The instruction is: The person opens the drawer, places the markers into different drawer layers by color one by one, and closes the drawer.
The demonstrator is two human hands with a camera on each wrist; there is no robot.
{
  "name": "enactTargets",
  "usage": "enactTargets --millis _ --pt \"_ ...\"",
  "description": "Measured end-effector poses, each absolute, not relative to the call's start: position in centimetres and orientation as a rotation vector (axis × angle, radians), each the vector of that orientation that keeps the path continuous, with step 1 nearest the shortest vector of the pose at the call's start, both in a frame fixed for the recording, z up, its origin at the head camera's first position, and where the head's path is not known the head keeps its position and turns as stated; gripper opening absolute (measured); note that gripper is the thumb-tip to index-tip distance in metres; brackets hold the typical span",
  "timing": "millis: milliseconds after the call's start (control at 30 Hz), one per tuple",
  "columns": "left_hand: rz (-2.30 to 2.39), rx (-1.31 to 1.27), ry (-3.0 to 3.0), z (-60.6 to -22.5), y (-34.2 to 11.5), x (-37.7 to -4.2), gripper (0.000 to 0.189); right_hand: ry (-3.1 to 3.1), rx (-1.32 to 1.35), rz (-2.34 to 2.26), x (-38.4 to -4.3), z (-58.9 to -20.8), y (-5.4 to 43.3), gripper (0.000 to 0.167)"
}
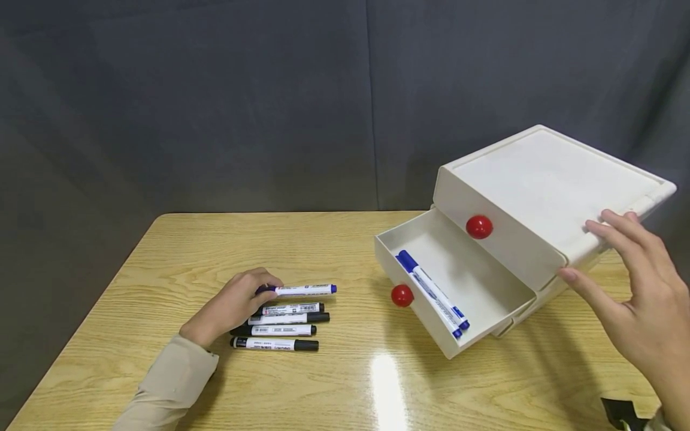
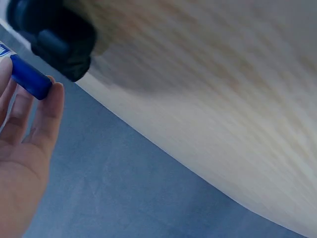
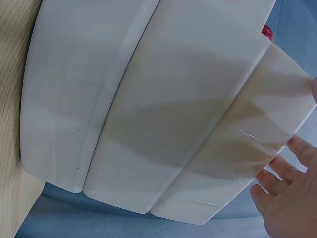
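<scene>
My left hand pinches the capped end of a blue whiteboard marker at the back of a row on the table. In the left wrist view, thumb and fingers hold the blue cap. Several black markers lie in front of it, roughly parallel. My right hand rests its extended fingertips on the top edge of the white drawer cabinet. A lower drawer is pulled out, with two blue markers lying along its front wall.
The cabinet stands at an angle on the right of the wooden table. Its drawer fronts carry red round knobs; the lower knob juts toward the markers. A dark curtain hangs behind. A black object shows at bottom right.
</scene>
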State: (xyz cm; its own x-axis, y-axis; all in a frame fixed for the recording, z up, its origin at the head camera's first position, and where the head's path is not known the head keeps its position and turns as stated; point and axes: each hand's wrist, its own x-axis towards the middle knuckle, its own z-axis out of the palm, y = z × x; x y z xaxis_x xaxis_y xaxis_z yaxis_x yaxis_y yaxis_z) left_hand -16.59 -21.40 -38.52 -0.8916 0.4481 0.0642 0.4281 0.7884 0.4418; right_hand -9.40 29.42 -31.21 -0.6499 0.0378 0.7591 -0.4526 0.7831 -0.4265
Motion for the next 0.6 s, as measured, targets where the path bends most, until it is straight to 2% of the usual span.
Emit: enactTargets --millis 600 --pt "0.701 0.744 2.928 -36.6 -19.6 -16.5 0.025 -2.156 0.311 0.762 -9.6 -31.4 29.5 0.091"
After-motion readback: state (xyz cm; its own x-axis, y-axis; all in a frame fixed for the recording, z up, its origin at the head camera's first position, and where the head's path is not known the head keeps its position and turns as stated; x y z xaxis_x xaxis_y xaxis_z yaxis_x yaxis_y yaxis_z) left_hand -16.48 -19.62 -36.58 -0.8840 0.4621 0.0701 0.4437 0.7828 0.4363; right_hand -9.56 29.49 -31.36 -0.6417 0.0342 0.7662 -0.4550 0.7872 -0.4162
